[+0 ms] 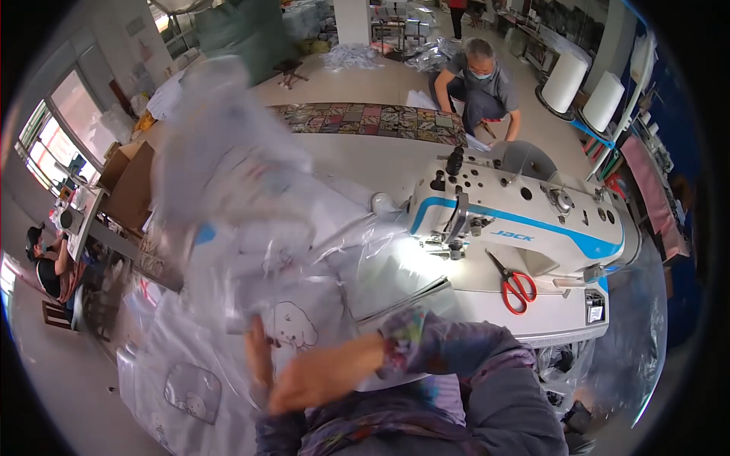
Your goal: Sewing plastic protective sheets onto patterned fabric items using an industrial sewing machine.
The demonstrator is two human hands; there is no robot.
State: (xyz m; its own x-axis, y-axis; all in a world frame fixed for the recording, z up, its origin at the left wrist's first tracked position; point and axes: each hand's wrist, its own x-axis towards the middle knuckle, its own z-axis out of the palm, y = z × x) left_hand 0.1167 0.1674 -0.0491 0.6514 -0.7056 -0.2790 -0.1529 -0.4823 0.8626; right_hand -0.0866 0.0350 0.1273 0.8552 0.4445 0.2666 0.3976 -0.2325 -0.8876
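Note:
My right hand (323,374) reaches across in front of me, its fingers smeared by motion. Just beyond it, my left hand (260,353) is partly covered by the right one and also blurred. Both are over a heap of pale translucent plastic pieces (304,277) on the table; one piece bears a printed cartoon dog (295,323). A large blurred plastic sheet (228,144) rises in the air above the heap's far left side. Whether either hand grips plastic cannot be made out.
A white and blue sewing machine (525,216) stands at right, its lamp lit. Red-handled scissors (517,289) lie by it. More printed plastic (190,395) hangs off the near left. A person (483,87) squats beyond the table; thread cones (564,82) stand at far right.

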